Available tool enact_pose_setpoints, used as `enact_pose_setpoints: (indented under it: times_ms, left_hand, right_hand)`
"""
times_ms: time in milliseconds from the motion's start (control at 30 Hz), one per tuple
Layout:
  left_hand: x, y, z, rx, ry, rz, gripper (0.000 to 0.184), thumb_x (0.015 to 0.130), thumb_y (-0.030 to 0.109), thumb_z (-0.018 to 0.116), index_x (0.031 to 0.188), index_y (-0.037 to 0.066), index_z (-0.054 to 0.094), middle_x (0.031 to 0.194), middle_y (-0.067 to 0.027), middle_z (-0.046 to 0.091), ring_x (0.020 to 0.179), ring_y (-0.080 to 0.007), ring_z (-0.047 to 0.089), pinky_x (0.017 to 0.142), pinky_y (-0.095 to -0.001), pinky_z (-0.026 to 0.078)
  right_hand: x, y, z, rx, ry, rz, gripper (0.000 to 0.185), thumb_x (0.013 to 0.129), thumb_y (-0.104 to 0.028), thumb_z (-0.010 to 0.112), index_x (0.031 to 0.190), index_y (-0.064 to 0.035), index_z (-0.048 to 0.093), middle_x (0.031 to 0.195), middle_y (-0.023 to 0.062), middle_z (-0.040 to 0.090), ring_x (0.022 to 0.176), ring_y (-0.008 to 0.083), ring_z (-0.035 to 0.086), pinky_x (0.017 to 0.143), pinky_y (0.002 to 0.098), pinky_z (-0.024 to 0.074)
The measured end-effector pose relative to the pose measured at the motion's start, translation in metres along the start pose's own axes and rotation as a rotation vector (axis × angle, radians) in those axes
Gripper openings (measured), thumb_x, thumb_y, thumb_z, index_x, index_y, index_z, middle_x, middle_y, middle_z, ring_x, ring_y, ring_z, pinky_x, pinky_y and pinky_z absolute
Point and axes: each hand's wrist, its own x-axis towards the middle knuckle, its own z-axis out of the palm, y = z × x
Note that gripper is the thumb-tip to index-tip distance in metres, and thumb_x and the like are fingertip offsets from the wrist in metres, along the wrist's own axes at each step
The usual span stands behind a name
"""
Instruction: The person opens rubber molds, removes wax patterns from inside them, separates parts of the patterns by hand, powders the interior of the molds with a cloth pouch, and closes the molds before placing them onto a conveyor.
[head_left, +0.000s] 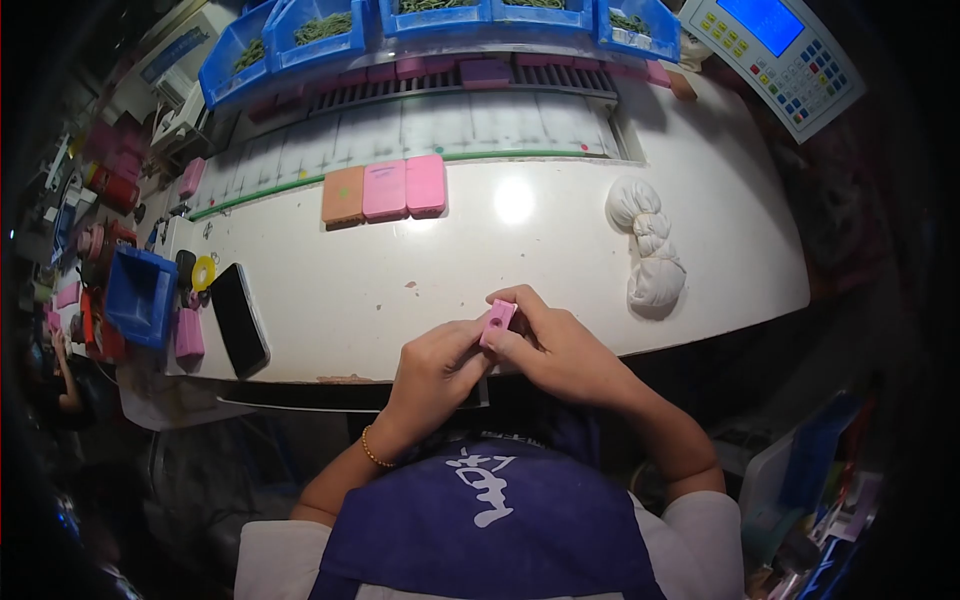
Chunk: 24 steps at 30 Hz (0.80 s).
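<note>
Near the front edge of the table, both hands grip a small pink rubber mould block (498, 323), whose near face shows a round dark hole. My left hand (440, 362) is closed on its left side, with a beaded bracelet at the wrist. From the right, my right hand (545, 340) has its thumb and fingers around the block. Farther back on the white table, an orange-brown block (343, 196) and two pink blocks, a middle one (385, 190) and a right one (426, 186), lie side by side.
A knotted white cloth bundle (650, 245) lies to the right. At left are a phone (240, 320), a yellow tape ring (203, 273) and a blue bin (141, 297). Blue trays (330, 40) of green pieces line the back, near a keypad device (775, 60).
</note>
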Motion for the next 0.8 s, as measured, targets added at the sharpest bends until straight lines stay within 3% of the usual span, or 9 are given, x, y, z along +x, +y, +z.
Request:
enact_pose_setpoints:
  times_ms: [133,200,300,567,633,800]
  left_hand:
    - [0.002,0.003,0.003,-0.11,-0.009,-0.081,0.03,0.081,-0.001,0.072,0.11,-0.001,0.069,0.097,-0.0151,0.071,0.085,-0.0232,0.071,0.078,-0.0309,0.056]
    - [0.002,-0.003,0.002,0.033,-0.011,0.074,0.04,0.079,0.007,0.074,0.118,0.001,0.067,0.098,-0.0174,0.07,0.085,-0.0294,0.07,0.076,-0.0353,0.056]
    - [0.005,0.009,-0.001,0.047,-0.043,0.051,0.042,0.078,0.012,0.076,0.117,0.0,0.067,0.097,-0.0177,0.071,0.084,-0.028,0.07,0.075,-0.0355,0.055]
    - [0.006,0.011,0.008,0.001,0.036,-0.019,0.033,0.082,0.018,0.075,0.108,-0.003,0.07,0.087,-0.0183,0.071,0.078,-0.0268,0.071,0.072,-0.0336,0.055]
    - [0.008,0.012,0.01,0.016,0.059,-0.017,0.032,0.083,0.019,0.075,0.106,-0.003,0.071,0.085,-0.0178,0.071,0.076,-0.0266,0.071,0.071,-0.0334,0.055]
    - [0.011,0.016,0.014,0.013,0.103,-0.108,0.022,0.089,0.017,0.069,0.095,-0.004,0.072,0.071,-0.0142,0.068,0.061,-0.0223,0.067,0.06,-0.0311,0.051]
  right_hand:
    - [-0.002,0.007,-0.002,0.036,0.035,-0.044,0.042,0.097,-0.018,0.044,0.134,0.0015,0.044,0.108,0.0203,0.065,0.102,0.022,0.063,0.092,0.0345,0.0486]
    - [-0.002,0.01,-0.003,0.138,0.016,-0.023,0.043,0.096,-0.016,0.043,0.136,0.0013,0.043,0.111,0.0193,0.064,0.104,0.0218,0.062,0.094,0.0342,0.0481]
    - [-0.001,0.02,-0.002,0.3,-0.015,-0.005,0.045,0.095,-0.013,0.04,0.138,0.0009,0.041,0.117,0.0163,0.062,0.106,0.0201,0.06,0.096,0.0331,0.0475]
    - [-0.001,0.032,0.0,0.386,-0.046,-0.058,0.053,0.095,-0.008,0.038,0.147,-0.001,0.031,0.117,0.0112,0.059,0.105,0.0143,0.058,0.095,0.0298,0.0476]
    - [0.0,0.037,0.005,0.374,0.018,-0.161,0.057,0.094,-0.019,0.041,0.147,-0.0002,0.03,0.108,0.0225,0.065,0.101,0.0302,0.064,0.095,0.037,0.0454]
    - [0.0,0.04,0.005,0.353,0.029,-0.171,0.061,0.093,-0.019,0.04,0.15,-0.0012,0.026,0.105,0.0239,0.064,0.101,0.0321,0.063,0.095,0.0382,0.0444]
